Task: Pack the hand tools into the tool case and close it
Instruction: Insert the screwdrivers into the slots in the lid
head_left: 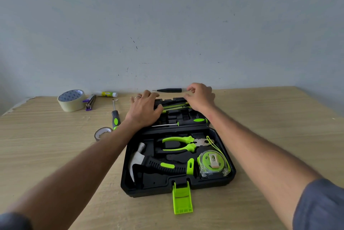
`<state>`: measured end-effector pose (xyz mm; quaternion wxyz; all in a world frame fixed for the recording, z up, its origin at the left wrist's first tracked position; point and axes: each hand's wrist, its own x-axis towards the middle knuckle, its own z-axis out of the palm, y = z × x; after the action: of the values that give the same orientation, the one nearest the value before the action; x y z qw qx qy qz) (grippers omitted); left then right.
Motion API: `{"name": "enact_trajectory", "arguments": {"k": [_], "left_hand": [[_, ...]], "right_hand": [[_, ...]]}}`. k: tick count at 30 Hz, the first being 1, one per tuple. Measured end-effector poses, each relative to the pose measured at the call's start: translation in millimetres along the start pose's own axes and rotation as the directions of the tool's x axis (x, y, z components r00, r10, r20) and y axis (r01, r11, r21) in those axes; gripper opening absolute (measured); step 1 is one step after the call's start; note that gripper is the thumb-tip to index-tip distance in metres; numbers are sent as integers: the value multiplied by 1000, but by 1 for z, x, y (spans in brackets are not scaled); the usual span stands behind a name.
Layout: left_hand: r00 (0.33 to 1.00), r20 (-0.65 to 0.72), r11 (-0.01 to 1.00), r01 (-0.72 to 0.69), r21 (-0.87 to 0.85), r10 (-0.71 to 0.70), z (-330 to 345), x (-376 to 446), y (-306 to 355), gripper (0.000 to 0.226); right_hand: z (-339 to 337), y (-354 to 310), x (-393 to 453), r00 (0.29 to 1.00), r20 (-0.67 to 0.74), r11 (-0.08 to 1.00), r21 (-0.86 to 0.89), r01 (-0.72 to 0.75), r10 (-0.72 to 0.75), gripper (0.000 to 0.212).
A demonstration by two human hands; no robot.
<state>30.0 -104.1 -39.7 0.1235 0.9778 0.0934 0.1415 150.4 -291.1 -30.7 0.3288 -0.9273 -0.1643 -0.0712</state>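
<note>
The black tool case [223, 157] lies open on the table. Its near half holds a hammer [162, 164], green pliers [184, 143] and a tape measure [212, 162]. The far half [178, 116] holds a screwdriver [188, 121] and a slim green and black tool [175, 107]. My left hand [144, 108] lies flat on the far half's left end, its thumb against that slim tool. My right hand [200, 97] has curled fingers pinching the tool's right end. Another screwdriver [115, 118] lies left of the case, and a black pointed tool [169, 90] lies behind it.
A green latch [182, 200] sticks out from the case's front edge. At the far left are a large tape roll [71, 100], a purple stapler [90, 102] and a glue stick [107, 94]. A small tape roll [102, 133] sits by my left forearm. The wall stands right behind the table.
</note>
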Motion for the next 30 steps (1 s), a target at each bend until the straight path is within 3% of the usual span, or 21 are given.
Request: {"name": "enact_trajectory", "arguments": {"k": [4, 11, 14, 16, 19, 22, 26, 30], "left_hand": [[997, 49, 998, 55, 44, -57, 5, 3, 0, 50], [994, 89, 996, 70, -46, -66, 7, 11, -8, 55], [993, 92, 992, 81, -99, -72, 5, 13, -11, 60], [993, 91, 990, 80, -116, -70, 4, 13, -11, 63], [994, 90, 990, 80, -119, -70, 3, 12, -11, 65], [993, 92, 988, 81, -129, -69, 2, 11, -10, 63], [995, 72, 983, 80, -166, -69, 1, 9, -9, 60], [999, -20, 975, 40, -220, -45, -3, 5, -8, 56]], "right_hand": [[5, -18, 18, 980, 112, 987, 14, 162, -163, 30], [20, -31, 54, 922, 263, 918, -204, 340, -283, 37], [26, -34, 67, 919, 254, 898, -247, 364, -303, 10], [34, -30, 75, 918, 270, 896, -259, 360, -291, 39], [36, -32, 74, 921, 275, 903, -255, 346, -275, 8], [33, -29, 75, 923, 294, 924, -216, 316, -247, 10], [14, -27, 61, 930, 220, 948, -60, 313, -294, 8], [-11, -25, 31, 923, 228, 950, 104, 293, -310, 7]]}}
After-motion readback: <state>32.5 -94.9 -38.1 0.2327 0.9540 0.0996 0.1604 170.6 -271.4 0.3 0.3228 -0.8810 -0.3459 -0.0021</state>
